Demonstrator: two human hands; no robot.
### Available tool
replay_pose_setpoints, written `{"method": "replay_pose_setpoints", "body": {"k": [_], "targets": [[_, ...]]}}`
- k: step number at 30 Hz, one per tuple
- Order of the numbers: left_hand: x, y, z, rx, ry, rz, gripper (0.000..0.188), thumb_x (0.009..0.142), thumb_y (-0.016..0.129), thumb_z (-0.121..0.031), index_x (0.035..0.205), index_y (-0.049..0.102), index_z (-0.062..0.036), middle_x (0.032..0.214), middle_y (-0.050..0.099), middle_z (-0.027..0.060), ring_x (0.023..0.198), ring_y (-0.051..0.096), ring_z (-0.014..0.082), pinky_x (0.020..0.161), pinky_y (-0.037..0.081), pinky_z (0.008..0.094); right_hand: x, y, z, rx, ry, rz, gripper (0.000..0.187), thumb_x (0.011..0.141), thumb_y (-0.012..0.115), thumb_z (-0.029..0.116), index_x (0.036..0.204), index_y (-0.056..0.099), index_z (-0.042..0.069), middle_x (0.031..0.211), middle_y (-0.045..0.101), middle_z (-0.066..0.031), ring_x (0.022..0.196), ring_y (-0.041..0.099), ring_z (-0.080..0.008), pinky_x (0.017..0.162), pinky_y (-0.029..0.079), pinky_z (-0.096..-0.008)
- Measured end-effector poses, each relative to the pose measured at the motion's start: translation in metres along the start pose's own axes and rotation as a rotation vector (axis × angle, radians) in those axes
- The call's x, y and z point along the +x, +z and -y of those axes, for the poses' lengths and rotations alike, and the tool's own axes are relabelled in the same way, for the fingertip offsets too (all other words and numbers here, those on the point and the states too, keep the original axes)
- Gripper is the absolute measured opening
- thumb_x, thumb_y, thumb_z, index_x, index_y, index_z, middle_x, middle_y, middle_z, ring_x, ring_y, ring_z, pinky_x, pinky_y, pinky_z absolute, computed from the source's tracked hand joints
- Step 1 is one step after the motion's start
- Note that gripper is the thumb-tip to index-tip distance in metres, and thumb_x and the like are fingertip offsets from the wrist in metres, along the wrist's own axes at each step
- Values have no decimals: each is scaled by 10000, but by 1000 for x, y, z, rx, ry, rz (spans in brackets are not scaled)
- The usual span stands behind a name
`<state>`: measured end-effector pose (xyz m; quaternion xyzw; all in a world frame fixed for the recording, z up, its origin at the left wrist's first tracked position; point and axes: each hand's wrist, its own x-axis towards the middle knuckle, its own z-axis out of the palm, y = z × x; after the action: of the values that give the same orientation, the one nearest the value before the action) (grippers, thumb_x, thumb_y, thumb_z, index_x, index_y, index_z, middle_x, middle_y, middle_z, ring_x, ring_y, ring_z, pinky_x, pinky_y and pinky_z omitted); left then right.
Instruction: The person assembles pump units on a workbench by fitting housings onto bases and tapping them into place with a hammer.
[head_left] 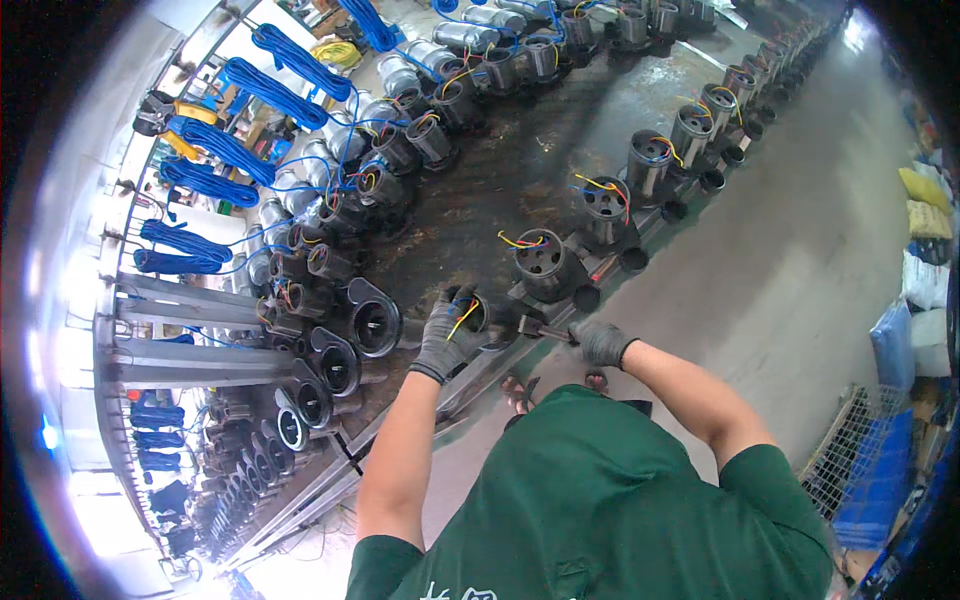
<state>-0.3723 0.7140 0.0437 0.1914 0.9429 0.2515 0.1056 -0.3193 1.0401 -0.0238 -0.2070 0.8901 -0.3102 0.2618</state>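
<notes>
My left hand [448, 335], in a grey glove, grips a dark round pump motor [490, 318] with yellow and blue wires sticking out of its open end. My right hand [600, 342], also gloved, holds a small tool [552, 333] against the right side of that motor. The motor sits at the near end of a row of similar motors [548, 265] lined along the bench edge [690, 195]. My green shirt fills the lower middle of the view.
Another row of pump bodies [345, 365] with round inlets curves along the left. Blue coiled cables [215, 150] hang on a metal rack at left. Grey concrete floor [800, 270] lies to the right, with sacks and a wire basket [860, 450] at the far right.
</notes>
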Motion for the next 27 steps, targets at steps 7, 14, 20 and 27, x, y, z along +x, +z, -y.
{"method": "replay_pose_setpoints", "body": {"k": [7, 14, 20, 27], "targets": [[-2, 8, -44, 226, -203, -367, 803, 650, 869, -443, 1299, 571, -75, 1157, 634, 170, 1092, 603, 338, 929, 517, 438, 11, 30, -15, -13, 72, 97, 357, 920, 642, 328, 1091, 615, 16, 1012, 695, -255, 954, 671, -442, 820, 513, -517], [0, 12, -57, 300, -425, -491, 720, 677, 850, -448, 1240, 608, -71, 1141, 633, 196, 1052, 617, 359, 897, 520, 469, -1, 10, 21, 25, 163, 124, 298, 905, 646, 268, 1076, 652, 25, 990, 705, -259, 956, 692, -419, 800, 522, -508], [25, -12, -13, -134, -454, -138, 446, 902, 662, -401, 1190, 685, -62, 1027, 744, 152, 926, 711, 278, 830, 542, 368, 9, 47, -22, 157, 152, 65, 296, 894, 644, 290, 1028, 694, 31, 949, 709, -257, 912, 701, -417, 790, 530, -500], [10, -36, 50, -558, -290, -282, 216, 990, 595, -111, 1168, 713, -83, 1030, 740, 36, 886, 671, 168, 764, 549, 349, 10, 22, 9, 32, 209, 95, 296, 810, 657, 185, 1054, 710, 26, 1024, 710, -259, 988, 685, -424, 829, 532, -492]]}}
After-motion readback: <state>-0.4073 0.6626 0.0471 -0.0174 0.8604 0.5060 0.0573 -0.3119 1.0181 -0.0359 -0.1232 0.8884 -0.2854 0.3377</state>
